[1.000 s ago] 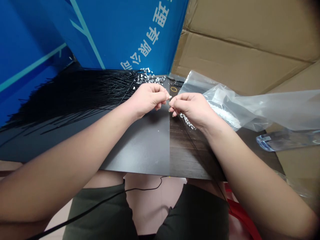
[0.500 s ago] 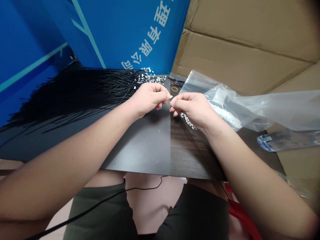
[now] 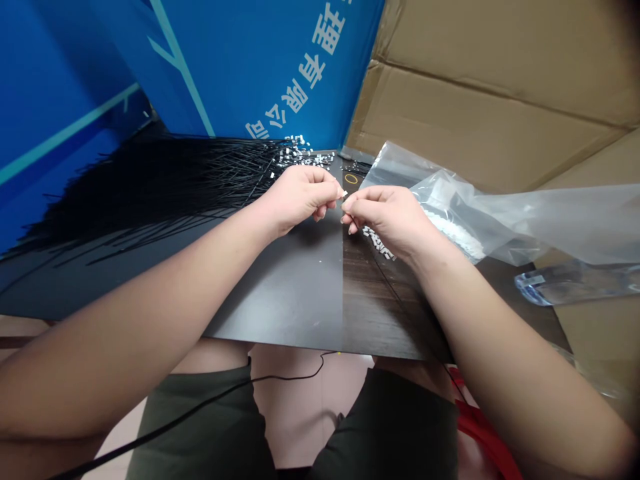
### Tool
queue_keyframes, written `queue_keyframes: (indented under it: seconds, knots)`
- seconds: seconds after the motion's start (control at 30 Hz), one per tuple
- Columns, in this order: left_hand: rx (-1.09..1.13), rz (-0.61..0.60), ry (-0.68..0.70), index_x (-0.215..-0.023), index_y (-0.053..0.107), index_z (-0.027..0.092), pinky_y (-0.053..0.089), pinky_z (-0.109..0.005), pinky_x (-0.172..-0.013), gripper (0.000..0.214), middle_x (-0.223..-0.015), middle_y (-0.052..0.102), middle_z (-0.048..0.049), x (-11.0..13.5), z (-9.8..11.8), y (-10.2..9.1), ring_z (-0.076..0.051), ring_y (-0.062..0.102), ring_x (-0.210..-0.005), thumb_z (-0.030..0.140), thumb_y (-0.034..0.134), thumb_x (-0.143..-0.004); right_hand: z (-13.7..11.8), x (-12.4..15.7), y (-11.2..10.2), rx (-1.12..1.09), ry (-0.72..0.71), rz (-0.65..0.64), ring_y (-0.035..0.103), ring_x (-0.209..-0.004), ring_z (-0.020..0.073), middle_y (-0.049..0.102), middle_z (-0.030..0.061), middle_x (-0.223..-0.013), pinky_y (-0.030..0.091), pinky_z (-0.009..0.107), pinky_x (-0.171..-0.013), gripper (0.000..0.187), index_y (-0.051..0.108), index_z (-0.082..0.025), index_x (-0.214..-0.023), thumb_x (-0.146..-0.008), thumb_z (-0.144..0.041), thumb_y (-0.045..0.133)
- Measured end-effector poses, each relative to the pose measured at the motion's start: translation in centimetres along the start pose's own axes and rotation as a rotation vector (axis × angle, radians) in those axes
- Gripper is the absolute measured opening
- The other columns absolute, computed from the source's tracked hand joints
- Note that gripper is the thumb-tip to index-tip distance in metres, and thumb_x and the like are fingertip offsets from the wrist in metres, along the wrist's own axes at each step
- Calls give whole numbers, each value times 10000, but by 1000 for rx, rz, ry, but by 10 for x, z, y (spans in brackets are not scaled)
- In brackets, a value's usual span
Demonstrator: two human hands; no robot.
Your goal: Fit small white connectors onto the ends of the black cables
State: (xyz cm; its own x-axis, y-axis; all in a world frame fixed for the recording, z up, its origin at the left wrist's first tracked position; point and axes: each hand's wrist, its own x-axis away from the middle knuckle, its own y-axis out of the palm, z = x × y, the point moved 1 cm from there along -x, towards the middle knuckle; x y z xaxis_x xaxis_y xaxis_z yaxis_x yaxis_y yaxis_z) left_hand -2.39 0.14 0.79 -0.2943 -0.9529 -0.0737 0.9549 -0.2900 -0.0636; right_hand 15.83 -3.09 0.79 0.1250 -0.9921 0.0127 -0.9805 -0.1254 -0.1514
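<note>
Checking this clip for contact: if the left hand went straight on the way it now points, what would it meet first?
Most likely the right hand, which sits just ahead of the small white piece pinched by the left hand. The two hands look nearly touching, though depth is hard to judge from this view.

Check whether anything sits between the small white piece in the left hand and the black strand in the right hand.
Nothing visible does: the left hand pinches the small white piece, and only a narrow gap separates it from the thin black strand in the right hand.
</note>
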Motion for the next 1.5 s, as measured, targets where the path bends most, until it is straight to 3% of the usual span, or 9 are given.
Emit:
queue_keyframes:
  seconds: [0.17, 0.3, 0.57, 0.7, 1.0, 1.27, 1.5]
  knots:
    - [21, -36, -68, -671, 689, 142, 389, -236, -521, 112, -623, 626, -22, 0, -1, -4, -73, 516, -518, 99, 732, -765, 3, -4, -8, -17, -93, -2, 679, -708, 151, 780, 57, -847, 594, 331, -746, 114, 792, -183, -873, -814, -277, 820]
    - [41, -55, -83, -660, 681, 149, 384, -234, -510, 112, -625, 610, -22, -2, -1, -5, -78, 514, -525, 107, 734, -750, 2, -4, -11, 207, -278, 1, 713, -809, 177, 811, 44, -944, 582, 357, -828, 191, 834, -206, -1030, -872, -308, 796]
    - [37, -88, -115, -656, 682, 153, 394, -228, -491, 87, -650, 607, -16, 1, 2, -5, -80, 508, -525, 109, 709, -725, 2, -1, -11, 536, -481, 66, 717, -949, 221, 828, 42, -1058, 542, 387, -926, 175, 847, -255, -1017, -966, -340, 703]
    - [50, -107, -139, -658, 671, 158, 399, -230, -487, 98, -637, 597, -10, 3, 2, -3, -80, 500, -510, 109, 708, -734, 1, -2, -13, 597, -504, 54, 714, -1004, 241, 824, 45, -1082, 526, 396, -936, 165, 826, -261, -1030, -977, -341, 692]
    - [114, -132, -126, -681, 660, 158, 413, -228, -501, 197, -636, 562, 2, 3, 0, -2, -79, 500, -518, 168, 730, -865, 0, -2, -16, 646, -533, 38, 679, -912, 220, 782, 46, -1000, 494, 366, -842, 116, 723, -235, -999, -999, -317, 641]
    - [169, -136, -144, -740, 694, 152, 451, -216, -516, 145, -687, 609, -13, 4, 2, -1, -83, 536, -555, 199, 767, -856, 2, -5, -15, 662, -551, 46, 666, -916, 229, 757, 54, -1000, 484, 373, -836, 104, 672, -239, -1000, -1018, -309, 597]
    - [65, -106, -100, -735, 725, 155, 440, -208, -511, 124, -711, 664, -33, 4, 1, -1, -78, 537, -545, 211, 756, -841, 4, -7, -17, 702, -579, 64, 653, -928, 229, 747, 62, -1028, 481, 369, -839, 85, 652, -241, -1001, -1025, -268, 575]
